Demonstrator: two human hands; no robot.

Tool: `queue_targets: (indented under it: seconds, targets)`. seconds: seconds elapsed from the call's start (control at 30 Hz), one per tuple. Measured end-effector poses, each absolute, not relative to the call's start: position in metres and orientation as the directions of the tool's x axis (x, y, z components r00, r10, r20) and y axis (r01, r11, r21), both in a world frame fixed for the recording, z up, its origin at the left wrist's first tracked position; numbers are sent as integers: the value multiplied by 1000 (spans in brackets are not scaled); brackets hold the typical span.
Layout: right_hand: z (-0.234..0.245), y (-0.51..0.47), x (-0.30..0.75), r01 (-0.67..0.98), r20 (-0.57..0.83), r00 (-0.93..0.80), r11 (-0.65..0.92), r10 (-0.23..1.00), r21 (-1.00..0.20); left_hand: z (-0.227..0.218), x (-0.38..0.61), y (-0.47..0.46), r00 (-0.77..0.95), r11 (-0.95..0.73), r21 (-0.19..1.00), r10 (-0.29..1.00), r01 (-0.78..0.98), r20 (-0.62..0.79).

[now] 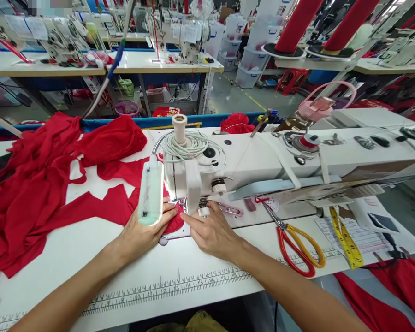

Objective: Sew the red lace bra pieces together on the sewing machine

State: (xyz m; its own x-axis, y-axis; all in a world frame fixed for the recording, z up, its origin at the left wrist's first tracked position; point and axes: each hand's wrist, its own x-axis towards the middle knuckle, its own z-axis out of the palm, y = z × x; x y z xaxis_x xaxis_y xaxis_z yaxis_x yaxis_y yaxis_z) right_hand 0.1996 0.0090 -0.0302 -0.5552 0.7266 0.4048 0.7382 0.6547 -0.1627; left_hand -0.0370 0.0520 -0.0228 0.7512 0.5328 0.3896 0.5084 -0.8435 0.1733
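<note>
A white sewing machine (263,161) stands on the white table (90,258). Both hands rest at its needle area on a small piece of red fabric (175,222). My left hand (141,233) lies flat on the fabric, fingers stretched toward the presser foot, partly behind the machine's lamp (151,193). My right hand (210,230) lies palm down just right of the needle, fingers extended and pressing the fabric's edge. Neither hand grips anything.
A heap of red fabric pieces (38,184) covers the table's left. Red-and-yellow scissors (297,244), a yellow tape measure (346,240) and pink thread snips (231,210) lie right of the needle. Papers (359,235) sit far right. More sewing stations (124,60) stand behind.
</note>
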Motion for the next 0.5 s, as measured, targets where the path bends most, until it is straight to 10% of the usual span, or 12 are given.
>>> queue_targets:
  seconds: [0.5]
  targets:
    - [-31,8,198,762,407,-519,622,752,-180,-44,-44,55,707,-825,168,553,540,441]
